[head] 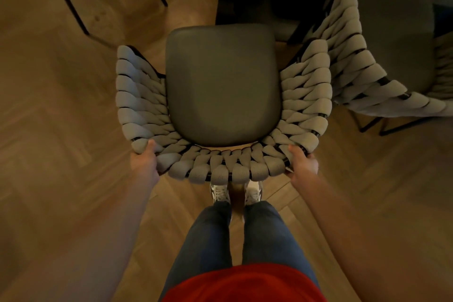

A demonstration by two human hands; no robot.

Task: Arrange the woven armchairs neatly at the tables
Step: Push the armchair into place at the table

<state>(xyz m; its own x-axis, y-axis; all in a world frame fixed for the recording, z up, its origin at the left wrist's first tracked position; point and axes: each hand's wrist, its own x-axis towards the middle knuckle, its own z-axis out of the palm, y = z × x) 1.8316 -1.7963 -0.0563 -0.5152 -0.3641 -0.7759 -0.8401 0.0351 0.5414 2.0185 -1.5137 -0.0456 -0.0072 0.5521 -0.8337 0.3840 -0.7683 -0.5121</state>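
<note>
A woven armchair with a thick grey braided back and a dark seat cushion stands directly below me, its seat facing away. My left hand grips the left rear corner of its woven backrest. My right hand grips the right rear corner. A second woven armchair of the same kind stands close on the right, its armrest almost touching the first chair's right arm. Beyond the front of the held chair lies a dark table base with black legs rising from it.
The floor is herringbone wood. Thin black legs of another chair or table stand at the upper left. My feet are just behind the chair's back. Open floor lies to the left.
</note>
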